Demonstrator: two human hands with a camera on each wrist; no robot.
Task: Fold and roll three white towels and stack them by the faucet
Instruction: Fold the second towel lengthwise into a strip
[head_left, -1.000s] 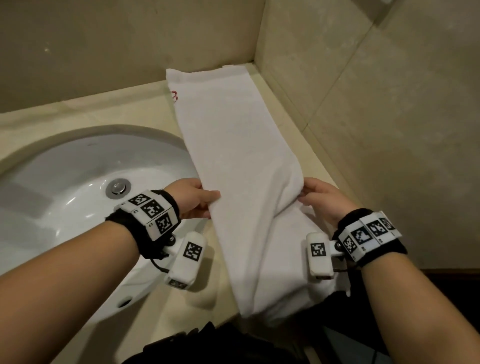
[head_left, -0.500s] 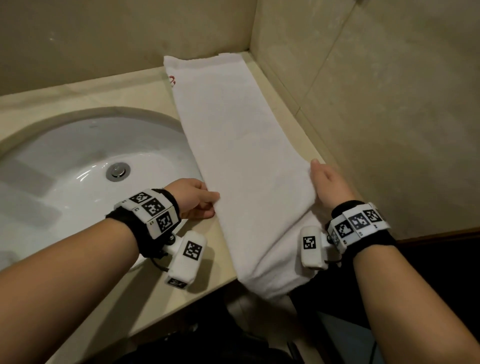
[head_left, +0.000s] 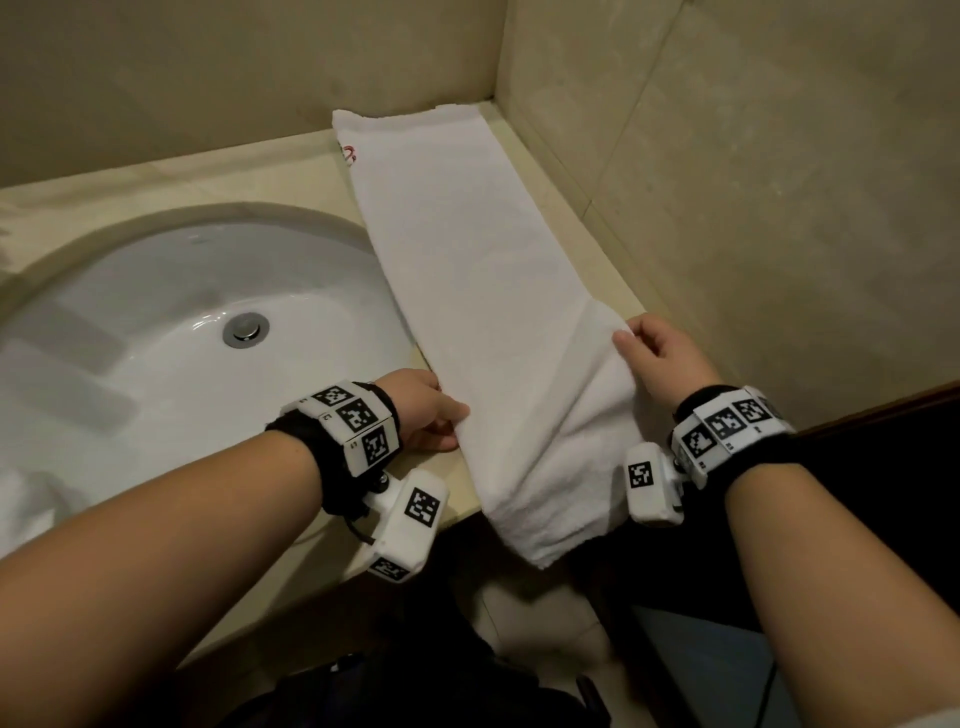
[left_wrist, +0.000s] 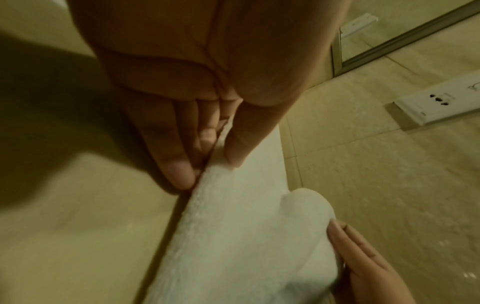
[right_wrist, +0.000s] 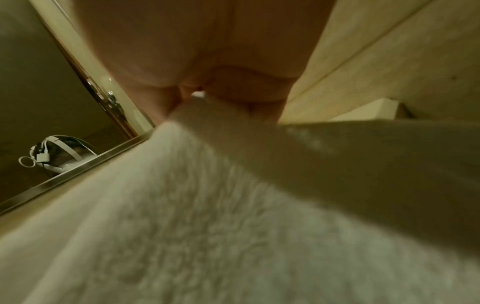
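A white towel (head_left: 467, 270), folded into a long strip, lies on the counter to the right of the sink. It runs from the back wall to the front edge, and its near end hangs over. My left hand (head_left: 431, 415) pinches its left edge near the front, thumb on top and fingers (left_wrist: 182, 164) beneath. My right hand (head_left: 654, 353) grips the right edge opposite, where the cloth (left_wrist: 306, 205) bulges up a little. In the right wrist view the towel (right_wrist: 207, 226) runs up into my closed right hand (right_wrist: 207, 61).
The white sink (head_left: 130, 415) with a metal drain plug (head_left: 245, 328) fills the left. The beige counter (head_left: 208, 176) meets tiled walls at the back and right, close beside the towel. A wall socket (left_wrist: 441, 107) sits on the right wall. Dark floor lies below the front edge.
My right hand moved outward toward the right wall with the towel's edge, spreading the bunched fold flatter. My left hand kept its pinch on the left edge.
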